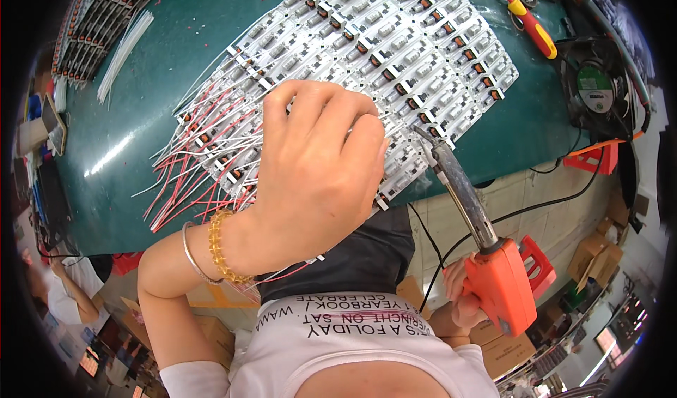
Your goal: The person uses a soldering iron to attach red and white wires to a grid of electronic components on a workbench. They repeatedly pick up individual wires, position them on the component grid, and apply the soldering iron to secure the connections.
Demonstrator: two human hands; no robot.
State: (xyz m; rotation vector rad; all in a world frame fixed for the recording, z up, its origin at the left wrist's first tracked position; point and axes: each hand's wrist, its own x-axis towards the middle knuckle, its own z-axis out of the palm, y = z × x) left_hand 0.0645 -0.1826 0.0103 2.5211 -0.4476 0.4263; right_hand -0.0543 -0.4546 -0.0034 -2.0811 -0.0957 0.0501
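Over the green table point(141, 116), the left hand point(317, 172) presses curled, bunched fingers down on the panel of small circuit boards point(395, 52) with red and white wires, while the right hand point(462, 296) clamps the orange soldering gun point(493, 278), tip touching the panel's near edge.

We see our left hand point(317, 169), with a silver bangle and an amber bead bracelet at its wrist, curled over a white panel of small circuit boards point(395, 52) that lies on the dark green table point(141, 109). Red and white wires point(190, 179) fan out from the panel's left edge. Our right hand point(462, 299) grips an orange pistol-shaped soldering iron point(486, 257), its metal tip touching the panel just beside the left fingers. A red-and-yellow-handled screwdriver point(530, 27) and a black fan point(596, 87) lie at the right.
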